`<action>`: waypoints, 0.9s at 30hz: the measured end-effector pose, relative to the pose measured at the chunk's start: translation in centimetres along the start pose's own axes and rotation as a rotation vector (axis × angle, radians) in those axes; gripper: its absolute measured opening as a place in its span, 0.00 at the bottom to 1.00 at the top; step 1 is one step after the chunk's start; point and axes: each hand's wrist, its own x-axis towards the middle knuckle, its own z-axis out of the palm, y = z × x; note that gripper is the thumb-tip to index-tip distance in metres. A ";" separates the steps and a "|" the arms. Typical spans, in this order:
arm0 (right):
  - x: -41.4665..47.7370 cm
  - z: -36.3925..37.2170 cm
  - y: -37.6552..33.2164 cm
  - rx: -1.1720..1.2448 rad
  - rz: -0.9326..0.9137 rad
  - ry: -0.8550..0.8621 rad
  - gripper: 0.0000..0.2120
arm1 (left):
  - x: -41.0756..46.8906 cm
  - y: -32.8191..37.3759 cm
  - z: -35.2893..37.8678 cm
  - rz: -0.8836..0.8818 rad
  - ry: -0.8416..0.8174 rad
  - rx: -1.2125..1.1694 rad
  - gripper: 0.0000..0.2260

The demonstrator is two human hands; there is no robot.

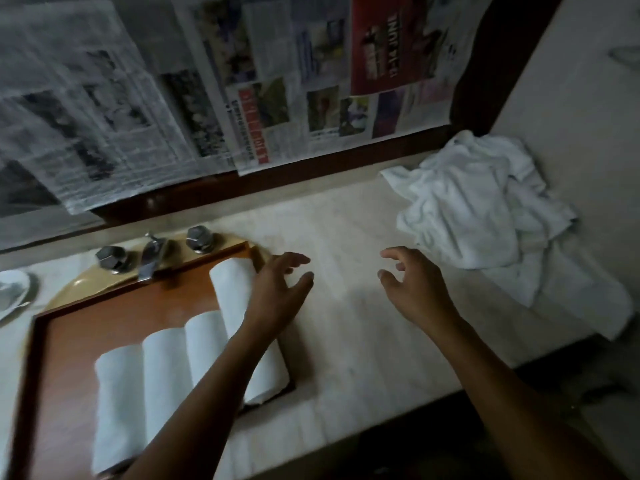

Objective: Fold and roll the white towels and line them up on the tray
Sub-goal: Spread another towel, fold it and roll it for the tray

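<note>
A brown wooden tray (86, 327) lies at the left over a sink. Several rolled white towels lie side by side on it; the rightmost roll (232, 289) is the longest and reaches the tray's right rim. My left hand (277, 292) hovers just right of that roll, fingers loosely spread, holding nothing. My right hand (412, 285) hangs over the bare counter (346, 323), fingers relaxed and slightly curled, empty. A heap of loose white towels (485, 216) lies on the counter at the right, a short way beyond my right hand.
Chrome taps and a spout (152, 252) stand behind the tray. Newspaper sheets (207, 98) cover the wall above a dark wooden frame. A white dish (14, 292) sits at the far left. The counter's front edge runs along the lower right.
</note>
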 end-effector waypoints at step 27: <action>17.4 -14.0 14.3 0.016 -0.004 0.207 0.16 | 8.6 9.2 14.9 -0.072 -0.179 -0.068 0.07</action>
